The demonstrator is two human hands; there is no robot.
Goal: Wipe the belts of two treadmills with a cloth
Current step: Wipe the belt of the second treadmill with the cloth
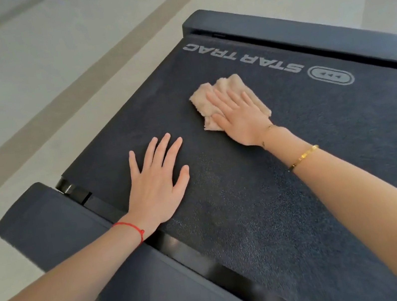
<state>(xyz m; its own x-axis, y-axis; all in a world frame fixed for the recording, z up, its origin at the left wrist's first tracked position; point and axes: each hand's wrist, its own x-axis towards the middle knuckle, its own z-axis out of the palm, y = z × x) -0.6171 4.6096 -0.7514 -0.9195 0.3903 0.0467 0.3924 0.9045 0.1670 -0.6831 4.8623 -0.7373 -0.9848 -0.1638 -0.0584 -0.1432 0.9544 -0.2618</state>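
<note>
A dark textured treadmill belt point(264, 191) fills the middle of the view, with a grey STAR TRAC logo point(242, 57) near its far end. A beige fluffy cloth point(205, 96) lies crumpled on the belt just below the logo. My right hand point(237, 115) presses flat on the cloth with straight, spread fingers. My left hand point(158, 183) lies flat on the bare belt near its left edge, fingers spread, holding nothing. Only one treadmill belt is visible.
A dark side rail point(54, 221) runs along the belt's left edge, and another rail point(304, 32) borders the far right side. Pale tiled floor point(24, 87) with a tan stripe surrounds the treadmill's end.
</note>
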